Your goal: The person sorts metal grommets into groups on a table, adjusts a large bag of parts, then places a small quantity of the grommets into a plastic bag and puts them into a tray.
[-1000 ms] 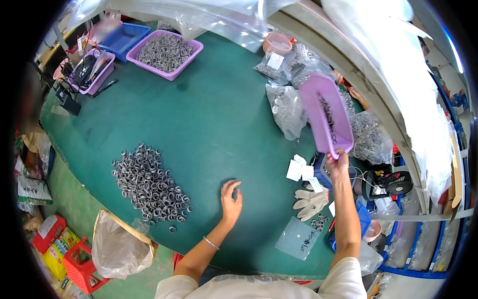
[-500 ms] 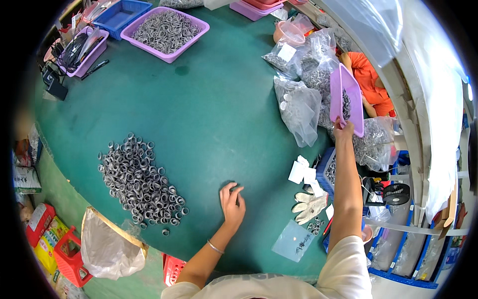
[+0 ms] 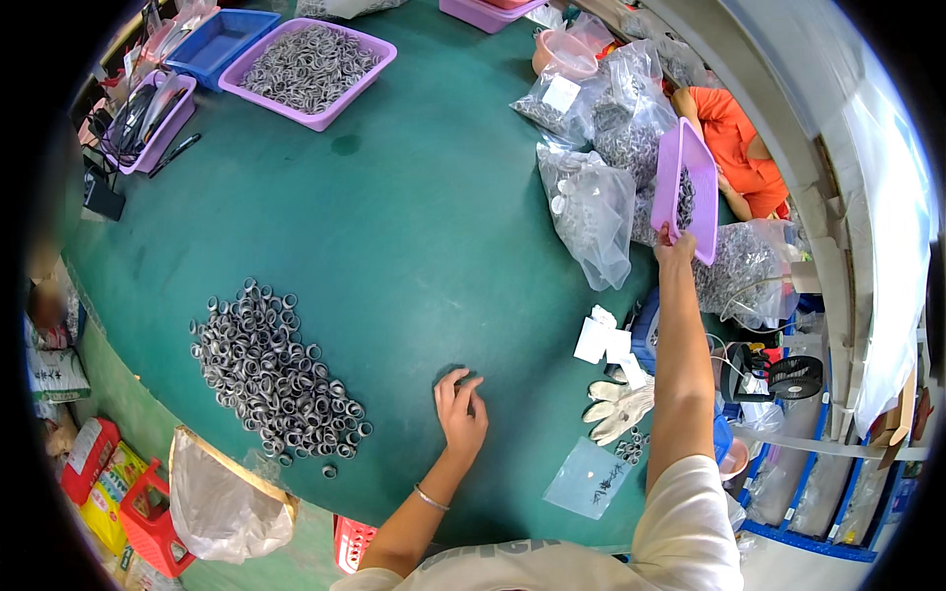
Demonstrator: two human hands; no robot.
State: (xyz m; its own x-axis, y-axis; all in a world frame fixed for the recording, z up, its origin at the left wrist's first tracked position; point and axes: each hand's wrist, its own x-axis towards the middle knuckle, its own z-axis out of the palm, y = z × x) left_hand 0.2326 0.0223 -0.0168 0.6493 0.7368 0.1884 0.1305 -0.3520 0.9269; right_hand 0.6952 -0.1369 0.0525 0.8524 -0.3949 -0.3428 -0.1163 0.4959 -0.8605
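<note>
A green surface [image 3: 414, 227] carries a loose heap of small metal rings [image 3: 271, 369] at eight o'clock. At eleven o'clock sit a purple bin of rings [image 3: 310, 69] and a blue bin [image 3: 219, 37]. Clear bags of parts [image 3: 591, 212] crowd two o'clock. White gloves [image 3: 621, 409] and paper slips [image 3: 603, 338] lie at four o'clock.

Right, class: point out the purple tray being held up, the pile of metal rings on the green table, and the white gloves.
Purple tray [image 3: 698, 197], head view, on its far rim.
Pile of metal rings [image 3: 271, 369], head view, middle of the heap.
White gloves [image 3: 621, 409], head view, on the palm part.
</note>
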